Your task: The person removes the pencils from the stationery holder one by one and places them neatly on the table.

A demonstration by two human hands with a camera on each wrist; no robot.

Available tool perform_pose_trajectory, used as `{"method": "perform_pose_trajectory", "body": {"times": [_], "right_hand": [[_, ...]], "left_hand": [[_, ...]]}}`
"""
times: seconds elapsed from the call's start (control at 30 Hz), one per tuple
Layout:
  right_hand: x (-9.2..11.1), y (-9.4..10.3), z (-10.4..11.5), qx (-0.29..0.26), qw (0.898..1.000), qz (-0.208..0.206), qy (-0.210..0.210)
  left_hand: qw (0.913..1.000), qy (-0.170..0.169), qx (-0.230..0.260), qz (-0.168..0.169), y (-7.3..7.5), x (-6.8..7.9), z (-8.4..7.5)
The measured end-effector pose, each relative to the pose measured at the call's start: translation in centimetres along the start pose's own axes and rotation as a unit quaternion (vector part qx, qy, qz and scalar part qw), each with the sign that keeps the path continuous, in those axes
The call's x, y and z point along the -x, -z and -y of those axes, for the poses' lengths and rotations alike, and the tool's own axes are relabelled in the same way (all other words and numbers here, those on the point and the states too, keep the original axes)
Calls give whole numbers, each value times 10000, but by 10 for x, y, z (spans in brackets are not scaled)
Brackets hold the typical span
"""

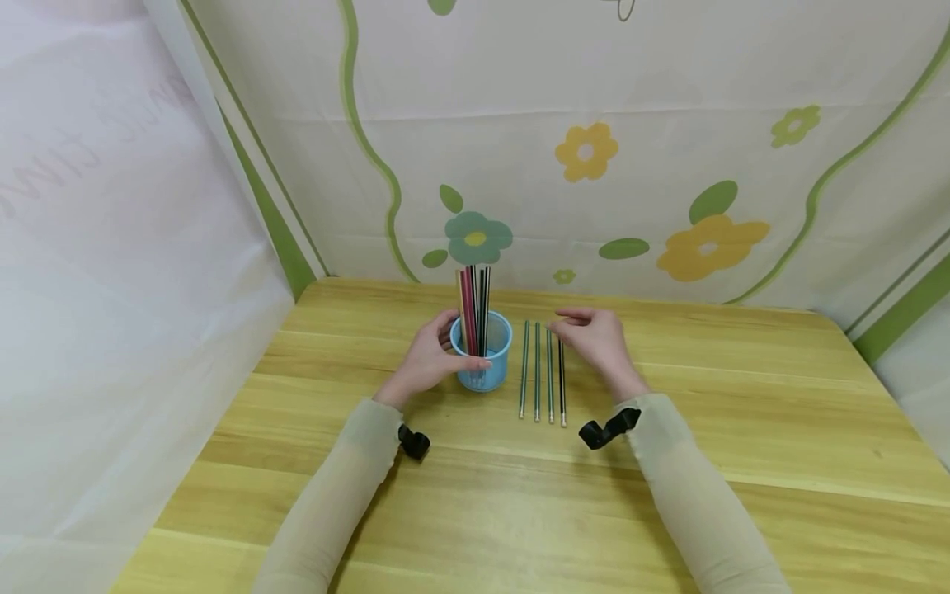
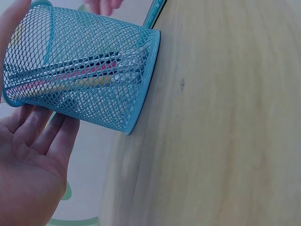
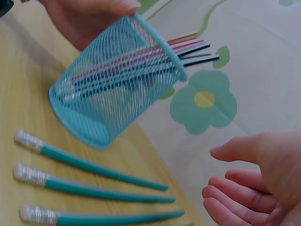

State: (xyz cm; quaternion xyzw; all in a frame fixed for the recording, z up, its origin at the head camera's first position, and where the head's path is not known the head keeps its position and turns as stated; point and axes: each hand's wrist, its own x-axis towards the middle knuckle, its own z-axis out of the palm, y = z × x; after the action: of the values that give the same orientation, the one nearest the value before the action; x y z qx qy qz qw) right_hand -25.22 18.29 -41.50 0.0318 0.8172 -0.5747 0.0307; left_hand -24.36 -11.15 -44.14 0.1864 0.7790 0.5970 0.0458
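My left hand (image 1: 426, 361) grips a light blue mesh pencil cup (image 1: 500, 370), its thumb along the front rim and its fingers round the far side. Several pencils (image 1: 468, 305), pinkish red, black and yellowish, stand in the cup and lean to the left. Right of the cup, three green pencils (image 1: 538, 371) and a black pencil (image 1: 562, 384) lie side by side on the table, eraser ends towards me. Over the far ends of these pencils, my right hand (image 1: 599, 340) hovers with loosely bent fingers; in the right wrist view, nothing is between its thumb and fingers.
The wooden table (image 1: 475, 503) carries the cup and pencils. Behind it hangs a white cloth (image 1: 519, 181) printed with flowers, close to the table's back edge. Another white cloth (image 1: 148, 289) hangs along the left side. Each wrist wears a black camera strap (image 1: 610, 427).
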Motion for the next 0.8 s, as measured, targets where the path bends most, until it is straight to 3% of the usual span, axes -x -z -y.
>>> {"method": "perform_pose_trajectory", "body": {"times": [0.17, 0.8], "right_hand": [[0, -11, 12, -269, 9992, 7, 302], [-6, -57, 35, -549, 9952, 175, 789]], "left_hand": [[10000, 1, -18, -7, 0, 1, -5], [10000, -54, -34, -9, -3, 2, -5]]}}
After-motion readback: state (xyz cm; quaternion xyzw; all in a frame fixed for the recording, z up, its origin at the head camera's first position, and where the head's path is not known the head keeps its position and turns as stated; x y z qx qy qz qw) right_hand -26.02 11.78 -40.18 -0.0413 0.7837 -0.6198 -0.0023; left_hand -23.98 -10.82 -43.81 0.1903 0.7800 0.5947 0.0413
